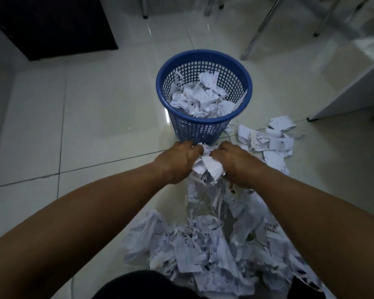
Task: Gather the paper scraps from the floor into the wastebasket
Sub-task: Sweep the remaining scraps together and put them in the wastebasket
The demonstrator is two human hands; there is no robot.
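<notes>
A blue mesh wastebasket [204,59] stands on the tiled floor, partly filled with white paper scraps [203,98]. Just in front of its base, my left hand [177,160] and my right hand [235,162] squeeze a bundle of paper scraps [207,167] between them, fingers curled round it, with strips trailing down. A big heap of torn and shredded paper [214,244] lies on the floor below my forearms. A smaller patch of scraps [268,139] lies to the right of the wastebasket.
A dark cabinet [52,24] stands at the back left. Metal chair legs [259,29] rise behind the basket. A white desk panel [350,89] closes the right side. Bare glossy tiles [84,126] spread to the left.
</notes>
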